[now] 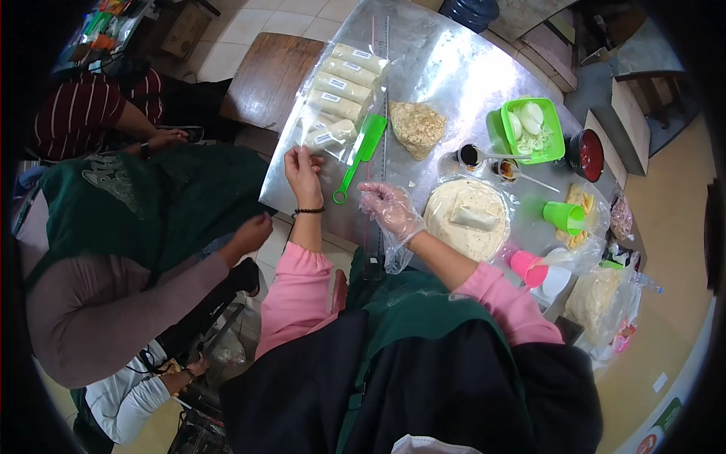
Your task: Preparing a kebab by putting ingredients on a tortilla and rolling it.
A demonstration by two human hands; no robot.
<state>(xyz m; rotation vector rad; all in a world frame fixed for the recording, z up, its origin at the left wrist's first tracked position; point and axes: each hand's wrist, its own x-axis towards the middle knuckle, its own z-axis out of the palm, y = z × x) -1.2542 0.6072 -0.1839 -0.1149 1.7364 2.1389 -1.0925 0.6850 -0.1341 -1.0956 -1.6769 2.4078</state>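
Observation:
My bare left hand (304,177), with a dark beaded bracelet at the wrist, has its fingertips at the near end of the lowest labelled roll (330,135). I cannot tell whether they pinch it or only touch it. Several pale wrapped rolls (343,88) lie in a row in clear plastic beyond it. In a clear plastic glove, my right hand (391,209) hovers over the steel table with fingers loosely curled and nothing visible in them. Between the hands and the rolls rests a green plastic spatula (366,148). Right of the glove, a folded wrap (475,211) sits on stacked flatbreads (441,227).
A long clear ruler (385,74) runs along the steel table (425,62). Beyond are a bag of crumbly filling (418,129), sauce cups (469,154), a green tub of sliced onion (558,148), a red-filled bowl (591,156) and green and pink cups (527,268). A co-worker (113,227) stands close at left.

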